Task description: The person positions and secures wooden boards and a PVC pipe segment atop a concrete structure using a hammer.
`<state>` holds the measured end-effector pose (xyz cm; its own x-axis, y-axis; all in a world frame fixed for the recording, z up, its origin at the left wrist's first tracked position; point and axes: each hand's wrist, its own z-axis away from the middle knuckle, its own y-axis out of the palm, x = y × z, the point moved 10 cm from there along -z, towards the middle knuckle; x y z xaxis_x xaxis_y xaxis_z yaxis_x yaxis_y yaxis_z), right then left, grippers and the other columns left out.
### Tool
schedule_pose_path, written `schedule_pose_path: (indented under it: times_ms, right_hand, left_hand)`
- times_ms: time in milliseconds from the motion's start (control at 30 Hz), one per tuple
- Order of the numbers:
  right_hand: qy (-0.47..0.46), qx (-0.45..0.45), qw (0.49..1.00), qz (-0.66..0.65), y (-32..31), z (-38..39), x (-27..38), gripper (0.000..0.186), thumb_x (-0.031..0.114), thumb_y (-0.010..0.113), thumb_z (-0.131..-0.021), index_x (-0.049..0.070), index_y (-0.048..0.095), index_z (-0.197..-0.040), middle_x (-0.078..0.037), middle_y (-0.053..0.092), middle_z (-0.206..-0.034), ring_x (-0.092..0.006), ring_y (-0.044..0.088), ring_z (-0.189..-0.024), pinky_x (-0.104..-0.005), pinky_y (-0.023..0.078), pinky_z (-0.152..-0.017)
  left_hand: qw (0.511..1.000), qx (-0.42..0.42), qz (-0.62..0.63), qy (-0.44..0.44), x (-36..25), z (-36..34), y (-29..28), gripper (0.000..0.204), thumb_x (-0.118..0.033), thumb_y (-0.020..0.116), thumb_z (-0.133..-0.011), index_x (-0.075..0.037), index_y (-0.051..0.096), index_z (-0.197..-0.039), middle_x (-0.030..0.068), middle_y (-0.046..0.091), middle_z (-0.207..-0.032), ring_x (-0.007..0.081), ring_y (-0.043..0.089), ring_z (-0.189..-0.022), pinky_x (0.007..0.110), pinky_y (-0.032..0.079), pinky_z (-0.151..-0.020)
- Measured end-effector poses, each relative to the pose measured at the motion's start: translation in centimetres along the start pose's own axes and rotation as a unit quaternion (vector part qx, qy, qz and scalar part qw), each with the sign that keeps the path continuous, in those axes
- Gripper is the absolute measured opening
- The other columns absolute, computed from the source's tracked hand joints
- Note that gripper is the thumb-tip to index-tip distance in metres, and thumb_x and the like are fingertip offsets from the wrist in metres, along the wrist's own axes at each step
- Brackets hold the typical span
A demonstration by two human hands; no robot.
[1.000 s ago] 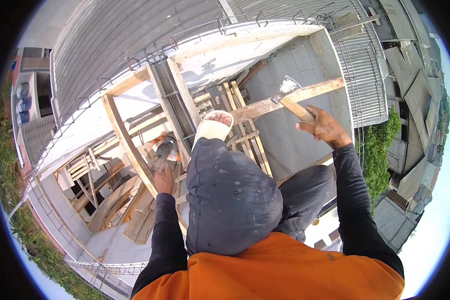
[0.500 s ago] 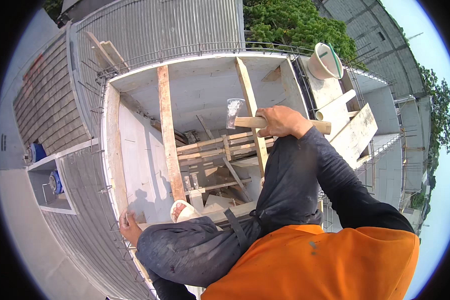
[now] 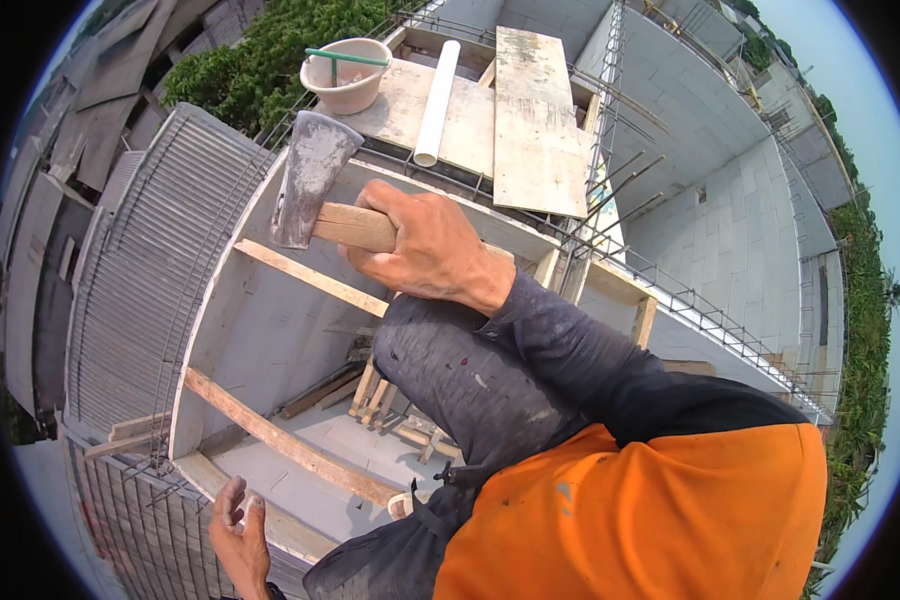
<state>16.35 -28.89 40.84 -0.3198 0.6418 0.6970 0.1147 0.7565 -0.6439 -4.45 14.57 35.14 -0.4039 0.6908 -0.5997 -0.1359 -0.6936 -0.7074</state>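
My right hand grips the wooden handle of a hatchet, whose metal head is smeared pale and held upper centre, above my dark-trousered knee. My left hand is low at the left, fingers apart and loosely bent, empty, beside a timber formwork board. Two wooden crosspieces span the white-walled opening under me, and part of my sandal shows by the lower one.
A bucket with a green rod, a white pipe and plywood boards lie ahead. Rebar sticks up at the right. Deep block-walled spaces drop below; a corrugated roof lies left.
The view has swung markedly round to the right since the earlier frames. The hatchet in my right hand is now raised nearer the camera. My left hand stays low at the left.
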Motion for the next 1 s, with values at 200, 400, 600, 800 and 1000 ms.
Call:
schedule_pose_path:
  times_ms: [200,400,600,800,1000]
  right_hand:
    - [0.149,-0.121,0.965,0.178,-12.2,7.6,-15.6,0.040,0.042,0.077,-0.091,0.005,0.071,-0.105,-0.016,0.073,-0.076,-0.0326,0.073,-0.067,-0.0419,0.057,-0.065]
    - [0.372,-0.189,0.805,0.422,-34.8,13.8,-32.2,0.058,0.059,0.073,-0.090,0.005,0.074,-0.112,-0.014,0.072,-0.084,-0.0282,0.073,-0.078,-0.0414,0.057,-0.072]
    - [0.517,-0.179,0.805,0.227,-32.4,19.7,-38.0,0.059,0.060,0.074,-0.091,0.005,0.073,-0.115,-0.008,0.074,-0.088,-0.0167,0.072,-0.070,-0.0327,0.054,-0.055]
    - [0.506,-0.226,0.825,0.110,-32.3,19.3,-38.8,0.039,0.032,0.076,-0.090,0.000,0.066,-0.111,-0.011,0.075,-0.090,-0.0169,0.072,-0.062,-0.0287,0.053,-0.049]
    - [0.555,-0.192,0.792,0.169,-32.1,19.4,-38.7,0.032,0.025,0.067,-0.091,-0.003,0.067,-0.108,-0.011,0.072,-0.076,-0.0194,0.071,-0.058,-0.0330,0.054,-0.049]
  left_hand:
    - [0.995,0.078,-0.039,0.050,-8.7,2.8,5.6,0.050,-0.026,0.078,-0.092,0.004,0.069,-0.131,0.0231,0.071,-0.130,0.0336,0.067,-0.124,0.042,0.050,-0.109]
    - [0.989,0.132,-0.071,0.001,-7.1,2.6,6.1,0.050,-0.030,0.079,-0.094,0.002,0.070,-0.132,0.0234,0.070,-0.133,0.0360,0.065,-0.127,0.046,0.046,-0.113]
    - [0.969,0.184,-0.116,-0.118,-2.8,7.9,5.7,0.050,-0.034,0.079,-0.097,0.000,0.070,-0.132,0.0237,0.069,-0.136,0.0384,0.063,-0.130,0.049,0.043,-0.117]
    - [0.976,0.077,-0.201,0.010,-3.4,10.4,6.9,0.041,-0.032,0.077,-0.096,0.001,0.076,-0.120,0.0260,0.073,-0.125,0.0436,0.067,-0.119,0.050,0.049,-0.109]
    - [0.937,0.221,-0.268,0.032,-6.0,10.1,7.8,0.034,-0.039,0.072,-0.098,-0.009,0.080,-0.110,0.0162,0.078,-0.117,0.0385,0.070,-0.116,0.057,0.047,-0.108]
